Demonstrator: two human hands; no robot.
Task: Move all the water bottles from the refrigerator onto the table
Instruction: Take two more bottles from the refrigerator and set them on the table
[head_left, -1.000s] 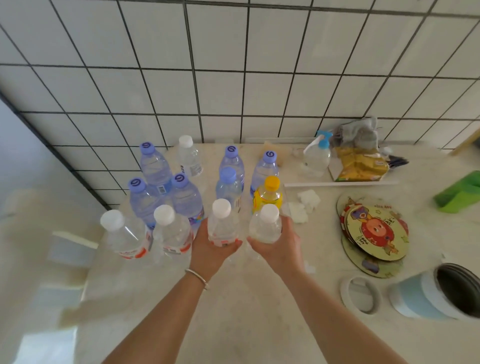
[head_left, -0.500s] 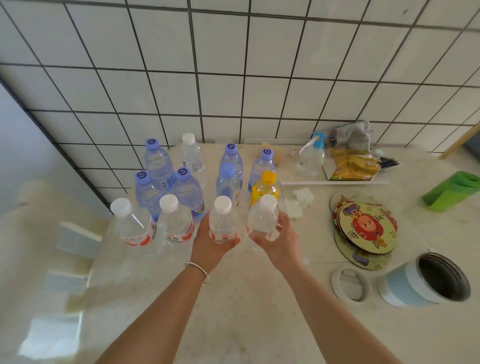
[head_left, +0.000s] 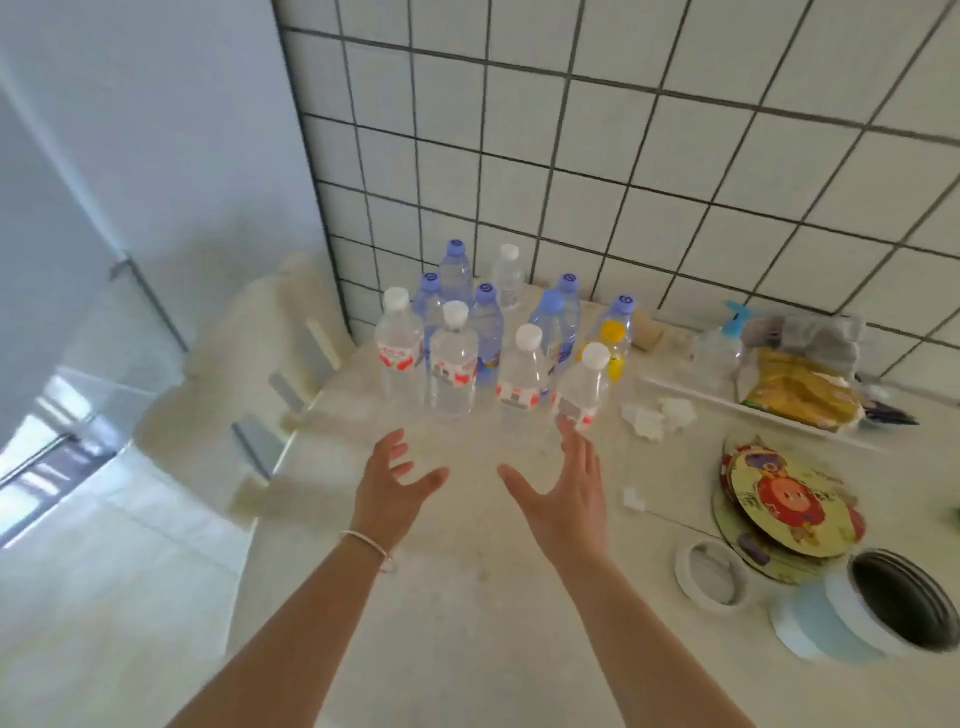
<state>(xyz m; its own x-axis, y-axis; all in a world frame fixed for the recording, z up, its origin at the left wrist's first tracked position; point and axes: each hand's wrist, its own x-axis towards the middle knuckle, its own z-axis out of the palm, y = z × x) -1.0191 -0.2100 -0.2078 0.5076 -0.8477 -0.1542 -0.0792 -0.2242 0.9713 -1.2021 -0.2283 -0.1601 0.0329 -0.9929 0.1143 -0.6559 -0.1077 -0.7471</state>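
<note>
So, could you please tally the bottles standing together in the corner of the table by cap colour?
White-capped bottles: 5
Blue-capped bottles: 6
Yellow-capped bottle: 1
Total: 12

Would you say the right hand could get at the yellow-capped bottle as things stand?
Probably not directly: the right hand is open, but a white-capped bottle stands right before the yellow-capped bottle.

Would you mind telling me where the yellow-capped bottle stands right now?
In the head view, the yellow-capped bottle stands at the right edge of the bottle cluster on the table, behind a white-capped bottle and just in front of a blue-capped bottle.
</note>
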